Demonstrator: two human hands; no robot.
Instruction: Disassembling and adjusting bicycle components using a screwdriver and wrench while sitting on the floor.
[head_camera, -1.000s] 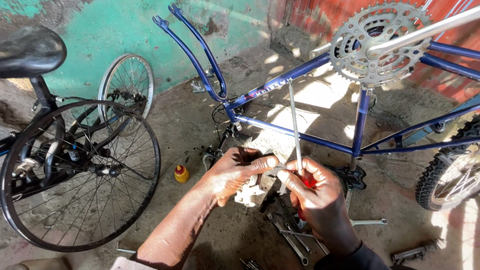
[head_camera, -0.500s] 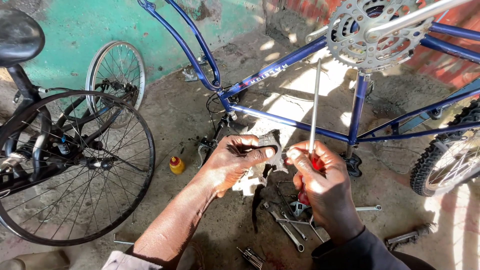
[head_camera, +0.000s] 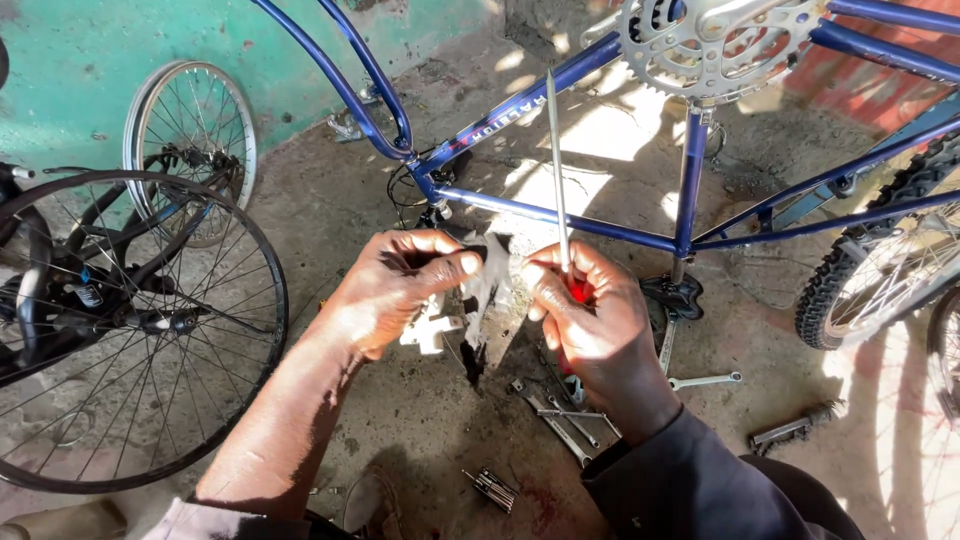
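The left hand (head_camera: 395, 290) pinches a small dark, ragged part (head_camera: 480, 290) in its fingers. The right hand (head_camera: 595, 320), now shifted right, grips a red-handled screwdriver (head_camera: 558, 170) upright, near the upturned blue bicycle frame (head_camera: 690, 160).

An upturned blue bicycle frame (head_camera: 560, 215) with chainring (head_camera: 715, 45) stands far; spoked wheels (head_camera: 130, 330) left; spanners (head_camera: 555, 420) lie near on concrete floor (head_camera: 320, 200).

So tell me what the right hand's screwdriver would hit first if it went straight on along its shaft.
The right hand holds the screwdriver tip up. On that line the tip seems to meet the blue frame tube first, though depth is unclear and it may pass in front.
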